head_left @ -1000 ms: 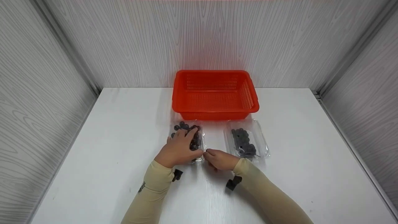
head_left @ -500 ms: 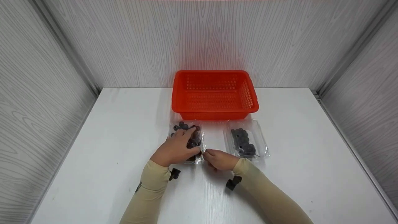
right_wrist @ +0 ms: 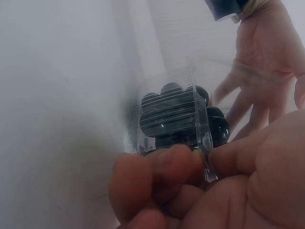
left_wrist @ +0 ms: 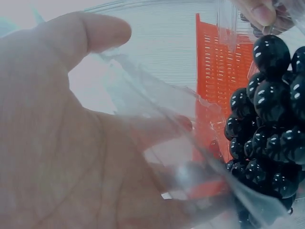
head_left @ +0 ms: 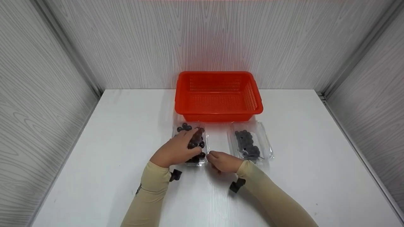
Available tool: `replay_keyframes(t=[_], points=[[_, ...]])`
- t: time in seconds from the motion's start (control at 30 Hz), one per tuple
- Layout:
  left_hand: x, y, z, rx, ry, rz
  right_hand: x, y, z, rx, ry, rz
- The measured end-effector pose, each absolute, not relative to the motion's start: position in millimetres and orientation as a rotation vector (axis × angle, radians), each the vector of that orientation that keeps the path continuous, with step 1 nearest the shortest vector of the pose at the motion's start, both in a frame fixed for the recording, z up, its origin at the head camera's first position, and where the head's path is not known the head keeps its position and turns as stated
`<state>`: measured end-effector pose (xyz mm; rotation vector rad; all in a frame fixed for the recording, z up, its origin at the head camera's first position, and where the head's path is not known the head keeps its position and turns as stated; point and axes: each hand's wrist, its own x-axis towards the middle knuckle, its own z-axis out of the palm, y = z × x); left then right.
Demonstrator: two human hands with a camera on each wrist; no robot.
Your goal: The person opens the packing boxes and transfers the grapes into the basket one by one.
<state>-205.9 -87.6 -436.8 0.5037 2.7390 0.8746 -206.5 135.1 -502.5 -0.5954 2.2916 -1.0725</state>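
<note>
A clear plastic clamshell box (head_left: 206,138) holds a bunch of dark grapes (left_wrist: 271,102) in front of the red basket. My left hand (head_left: 176,149) is over its left part, with thumb and fingers spread. In the left wrist view, the left fingers show through the raised clear lid (left_wrist: 164,112), against which they lie. My right hand (head_left: 224,161) pinches the rim (right_wrist: 202,129) at the box's near right corner between thumb and curled fingers. The left hand hides part of the box and grapes in the head view.
A red perforated basket (head_left: 217,113) stands behind the boxes, near the back wall. To the right lies a second clear clamshell box (head_left: 265,142) with dark grapes (head_left: 246,143) inside. White panels (head_left: 202,41) enclose the white table (head_left: 132,132) at the back and sides.
My left hand has shifted slightly left and tilted away from the box, leaving more of the grapes in view. The right hand keeps its pinch at the corner.
</note>
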Motion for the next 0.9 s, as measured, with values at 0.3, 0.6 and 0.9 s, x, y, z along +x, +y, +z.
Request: replay_keyframes(t=[0.3,0.6,0.9], points=[[-201.9,-78.4,-442.6,0.499,2.814,0.709,-206.7,135.8,-501.5,-0.586,2.281,-1.075],[-197.6,-71.3,-446.4,0.501,2.864,0.625,-208.0,135.8,-501.7,-0.601,2.306,-1.033],[-197.7,-65.3,-449.3,0.502,2.919,0.566,-207.8,136.2,-504.2,-0.597,2.318,-1.059]])
